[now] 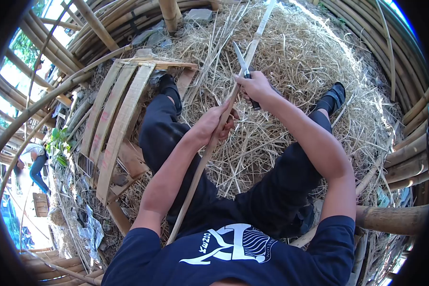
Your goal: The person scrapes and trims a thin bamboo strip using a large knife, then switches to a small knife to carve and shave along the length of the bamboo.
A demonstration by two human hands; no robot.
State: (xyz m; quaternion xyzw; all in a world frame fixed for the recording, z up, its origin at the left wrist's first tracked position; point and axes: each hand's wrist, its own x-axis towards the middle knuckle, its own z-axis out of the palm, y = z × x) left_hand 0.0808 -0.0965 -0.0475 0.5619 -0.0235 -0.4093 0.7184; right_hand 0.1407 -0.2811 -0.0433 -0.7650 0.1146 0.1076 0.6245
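Strip: the long bamboo strip point(199, 174) slanted from the person's lap out between the spread legs, over pale, straw-like litter point(291, 52) on the ground.
Left hand: its fingers point(209, 126) were curled around the strip's middle, some hidden beneath it.
Right hand: its fingers point(258, 89) gripped the black handle of a knife point(240, 58), the thumb lying at the strip.
Blade: it crossed the strip just beyond the right hand, tip pointing forward and left; whether the edge bit in could not be told.
Slatted crate: the wooden crate point(127, 128) stood beside the left leg, apart from the work.
Step in hand: probably shaving or trimming the strip.
Next stroke: it seemed to call for a steady left hold, a shallow blade angle and the right thumb clear of the edge.
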